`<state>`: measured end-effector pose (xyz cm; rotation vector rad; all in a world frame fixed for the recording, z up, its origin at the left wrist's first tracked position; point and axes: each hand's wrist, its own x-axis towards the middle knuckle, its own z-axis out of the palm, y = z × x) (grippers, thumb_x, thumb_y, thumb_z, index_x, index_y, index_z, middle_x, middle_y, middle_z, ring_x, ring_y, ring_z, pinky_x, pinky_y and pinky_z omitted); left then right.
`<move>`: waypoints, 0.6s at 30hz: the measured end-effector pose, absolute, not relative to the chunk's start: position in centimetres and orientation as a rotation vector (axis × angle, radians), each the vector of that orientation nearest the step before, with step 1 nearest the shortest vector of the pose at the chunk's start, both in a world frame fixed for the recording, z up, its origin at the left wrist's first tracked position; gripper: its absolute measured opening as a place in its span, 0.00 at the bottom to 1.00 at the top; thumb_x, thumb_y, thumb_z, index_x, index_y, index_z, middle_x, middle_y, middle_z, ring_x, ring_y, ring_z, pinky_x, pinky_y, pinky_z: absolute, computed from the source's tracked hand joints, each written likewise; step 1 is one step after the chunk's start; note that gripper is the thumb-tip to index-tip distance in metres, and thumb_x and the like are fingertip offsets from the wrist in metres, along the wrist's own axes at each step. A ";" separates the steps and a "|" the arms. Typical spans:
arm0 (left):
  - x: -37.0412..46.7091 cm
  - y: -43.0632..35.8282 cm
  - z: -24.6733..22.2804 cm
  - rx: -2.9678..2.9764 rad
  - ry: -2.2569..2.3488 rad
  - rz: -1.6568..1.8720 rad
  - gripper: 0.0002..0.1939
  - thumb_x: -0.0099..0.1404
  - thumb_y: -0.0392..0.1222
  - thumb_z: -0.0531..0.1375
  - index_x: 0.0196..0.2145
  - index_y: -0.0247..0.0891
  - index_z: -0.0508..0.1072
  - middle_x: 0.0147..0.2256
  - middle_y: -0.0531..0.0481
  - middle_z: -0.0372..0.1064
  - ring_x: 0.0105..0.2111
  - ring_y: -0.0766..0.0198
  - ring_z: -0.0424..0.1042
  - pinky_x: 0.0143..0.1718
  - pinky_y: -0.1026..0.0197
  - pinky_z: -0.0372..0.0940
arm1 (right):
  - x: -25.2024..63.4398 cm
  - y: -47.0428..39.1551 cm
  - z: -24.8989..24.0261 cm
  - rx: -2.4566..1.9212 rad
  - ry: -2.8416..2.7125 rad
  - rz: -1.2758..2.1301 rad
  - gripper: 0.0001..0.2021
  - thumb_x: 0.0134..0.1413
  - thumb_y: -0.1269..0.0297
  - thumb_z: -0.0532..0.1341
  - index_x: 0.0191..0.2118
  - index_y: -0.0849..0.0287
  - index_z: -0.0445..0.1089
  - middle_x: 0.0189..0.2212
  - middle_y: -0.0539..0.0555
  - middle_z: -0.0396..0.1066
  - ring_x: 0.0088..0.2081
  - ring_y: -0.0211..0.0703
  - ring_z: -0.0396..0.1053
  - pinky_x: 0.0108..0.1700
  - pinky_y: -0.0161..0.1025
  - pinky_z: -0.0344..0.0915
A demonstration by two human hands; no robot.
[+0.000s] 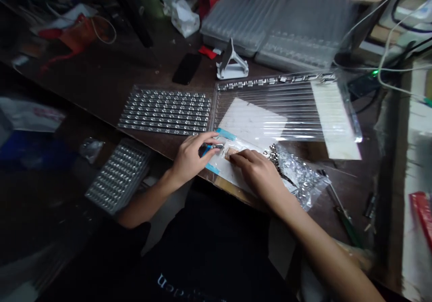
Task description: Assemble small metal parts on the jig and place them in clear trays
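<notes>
Blue tape (227, 134) is edging the white sheet (225, 167), and over its left part our left hand (192, 155) is pinching a small dark connector (218, 146) between thumb and index finger, tips only slightly parted. Near the sheet's middle, our right hand (259, 169) is bunching its fingers against a brown piece (231, 152), though we cannot tell whether they are gripping it. Beyond the sheet a clear ribbed tray (300, 108) is lying, with a filled tray (165, 110) farther left, and a bag of metal parts (307, 176) is resting at the sheet's right.
</notes>
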<state>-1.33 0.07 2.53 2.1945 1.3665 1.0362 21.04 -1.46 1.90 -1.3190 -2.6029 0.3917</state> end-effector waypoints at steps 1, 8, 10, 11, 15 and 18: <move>-1.6 0.4 2.7 2.222 1.375 1.020 0.17 0.66 0.38 0.65 0.52 0.42 0.71 0.43 0.49 0.79 0.44 0.60 0.79 0.51 0.57 0.69 | 21.4 -1.4 1.9 -1.329 -2.570 0.399 0.15 0.66 0.73 0.56 0.55 0.61 0.72 0.43 0.58 0.75 0.41 0.48 0.71 0.43 0.41 0.65; -5.2 7.9 4.6 2.342 1.537 0.947 0.06 0.69 0.38 0.61 0.41 0.39 0.78 0.42 0.48 0.79 0.43 0.59 0.76 0.49 0.55 0.68 | 23.8 -1.2 2.4 -1.575 -2.468 0.560 0.10 0.67 0.66 0.58 0.45 0.56 0.77 0.40 0.56 0.76 0.40 0.46 0.73 0.38 0.38 0.62; -5.9 11.3 4.6 2.286 1.618 0.938 0.07 0.67 0.39 0.61 0.41 0.39 0.79 0.42 0.48 0.79 0.42 0.58 0.77 0.49 0.56 0.68 | 23.8 -1.3 2.8 -1.603 -2.487 0.605 0.11 0.67 0.69 0.56 0.43 0.55 0.77 0.39 0.55 0.76 0.39 0.45 0.72 0.37 0.37 0.60; -6.0 12.8 4.5 2.259 1.637 0.924 0.07 0.67 0.39 0.62 0.41 0.38 0.79 0.41 0.47 0.80 0.41 0.58 0.77 0.48 0.56 0.68 | 23.8 -1.3 2.9 -1.614 -2.498 0.613 0.11 0.67 0.70 0.55 0.43 0.56 0.77 0.39 0.55 0.76 0.40 0.45 0.72 0.38 0.37 0.60; -5.3 17.4 3.5 2.242 1.602 0.783 0.07 0.64 0.40 0.62 0.38 0.38 0.79 0.38 0.47 0.80 0.40 0.58 0.77 0.46 0.57 0.69 | 23.5 -1.4 3.3 -1.671 -2.533 0.599 0.11 0.67 0.69 0.55 0.44 0.59 0.75 0.41 0.57 0.76 0.44 0.47 0.72 0.41 0.38 0.60; -4.9 18.8 2.7 2.323 1.579 0.642 0.07 0.63 0.40 0.61 0.36 0.38 0.79 0.39 0.47 0.79 0.41 0.56 0.76 0.49 0.55 0.67 | 23.4 -1.4 3.4 -1.702 -2.547 0.563 0.12 0.68 0.68 0.53 0.44 0.61 0.74 0.43 0.59 0.76 0.45 0.48 0.72 0.43 0.39 0.60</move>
